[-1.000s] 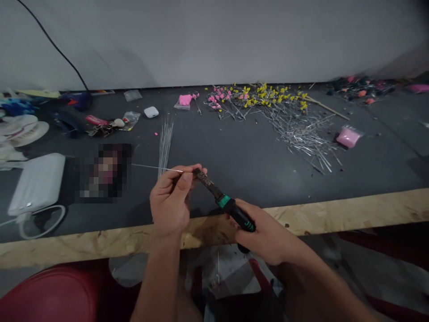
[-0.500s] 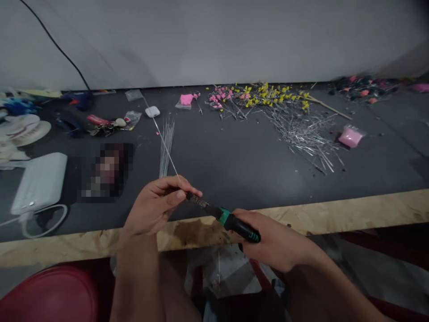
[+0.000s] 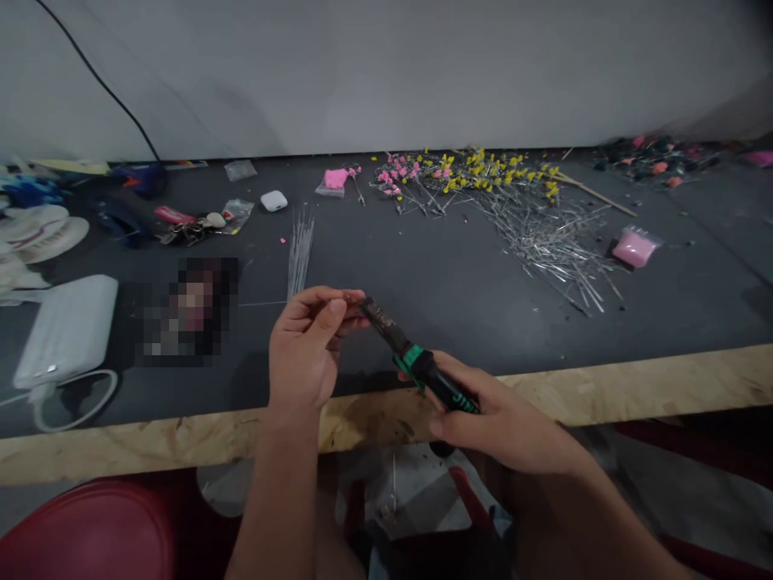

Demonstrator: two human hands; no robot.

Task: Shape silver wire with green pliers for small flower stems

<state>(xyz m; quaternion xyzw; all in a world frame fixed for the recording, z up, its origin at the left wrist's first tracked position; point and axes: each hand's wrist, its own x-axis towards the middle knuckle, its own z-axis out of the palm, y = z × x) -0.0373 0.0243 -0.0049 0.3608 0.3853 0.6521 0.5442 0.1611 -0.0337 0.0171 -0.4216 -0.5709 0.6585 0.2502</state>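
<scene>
Head cam: left hand [image 3: 307,346] has shifted up and right over the last half second, and its wire [image 3: 263,304] has swung from a diagonal to nearly level, pointing left. Pliers [image 3: 416,362] came up with it.

Left thumb and fingers are pinched together on the wire, above the table [image 3: 435,274] near its wooden front edge [image 3: 634,387]. Right hand [image 3: 495,419] is wrapped around the black-green handles; nose of the pliers sits right at the left fingertips. Can't tell if the jaws have bitten the wire.

Wire bundle [image 3: 300,250] lies just beyond the left hand. White case [image 3: 274,200] past that, pink packet [image 3: 336,180] to its right. Far right: loose wire heap [image 3: 549,238], yellow-tipped stems [image 3: 483,171] behind it, pink bag [image 3: 635,247] beside it. White power bank [image 3: 72,330] at far left.
</scene>
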